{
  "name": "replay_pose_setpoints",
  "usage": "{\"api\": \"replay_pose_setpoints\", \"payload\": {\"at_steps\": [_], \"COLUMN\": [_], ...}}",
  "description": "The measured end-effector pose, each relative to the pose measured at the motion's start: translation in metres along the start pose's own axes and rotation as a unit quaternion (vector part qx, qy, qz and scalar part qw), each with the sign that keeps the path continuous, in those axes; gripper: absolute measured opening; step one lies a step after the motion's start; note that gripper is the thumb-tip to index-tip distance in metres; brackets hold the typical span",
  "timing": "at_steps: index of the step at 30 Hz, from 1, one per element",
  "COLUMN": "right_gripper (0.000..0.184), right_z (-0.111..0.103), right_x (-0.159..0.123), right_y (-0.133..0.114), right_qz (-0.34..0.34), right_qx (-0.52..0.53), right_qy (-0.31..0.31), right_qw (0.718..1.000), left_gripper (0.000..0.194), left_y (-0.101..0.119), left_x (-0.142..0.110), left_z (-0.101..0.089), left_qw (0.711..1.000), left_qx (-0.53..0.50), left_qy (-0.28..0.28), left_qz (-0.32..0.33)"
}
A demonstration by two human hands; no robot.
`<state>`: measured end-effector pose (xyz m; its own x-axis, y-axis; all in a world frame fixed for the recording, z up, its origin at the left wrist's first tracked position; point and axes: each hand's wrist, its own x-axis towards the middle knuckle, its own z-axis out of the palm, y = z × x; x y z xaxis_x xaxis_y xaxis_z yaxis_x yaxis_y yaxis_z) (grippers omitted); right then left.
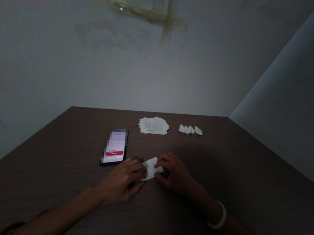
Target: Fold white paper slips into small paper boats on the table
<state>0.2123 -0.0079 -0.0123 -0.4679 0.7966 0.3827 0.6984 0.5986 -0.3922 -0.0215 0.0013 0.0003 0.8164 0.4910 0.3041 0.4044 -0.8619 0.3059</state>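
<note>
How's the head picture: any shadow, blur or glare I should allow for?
Head view: dim overall; shadow on the table around the right hand; phone screen bright, partly pixelated; wall tape soft; print on the held slip too small to read.

Dim grey wall [155, 71] behind a dark brown table [77, 133].

Hands [173, 173] on printed paper slip [150, 168]; phone [115, 146] beside, lit.
</note>
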Motion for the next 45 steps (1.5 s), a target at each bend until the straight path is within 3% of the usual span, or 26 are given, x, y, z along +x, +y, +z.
{"api": "replay_pose_setpoints", "payload": {"at_steps": [21, 31, 40, 45], "right_gripper": [0.024, 0.039, 0.039, 0.034], "right_z": [0.0, 0.001, -0.001, 0.0], "right_x": [0.001, 0.001, 0.001, 0.002], "right_y": [-0.008, -0.005, -0.01, -0.016], "right_qz": [0.043, 0.043, 0.042, 0.06], "right_qx": [-0.002, -0.021, -0.043, -0.071], "right_qy": [-0.004, -0.025, -0.028, -0.028], "right_qw": [0.999, 0.999, 0.998, 0.995], "left_gripper": [0.019, 0.023, 0.018, 0.016], "left_y": [0.003, -0.003, -0.004, -0.007], "left_x": [0.001, 0.001, 0.007, 0.011], "left_z": [-0.003, -0.003, -0.001, -0.001], "left_qw": [1.0, 0.999, 0.991, 0.986], "left_qx": [-0.004, -0.048, -0.113, -0.14], "left_qy": [0.006, 0.004, 0.065, 0.057], "left_qz": [0.008, 0.02, -0.034, -0.07]}}
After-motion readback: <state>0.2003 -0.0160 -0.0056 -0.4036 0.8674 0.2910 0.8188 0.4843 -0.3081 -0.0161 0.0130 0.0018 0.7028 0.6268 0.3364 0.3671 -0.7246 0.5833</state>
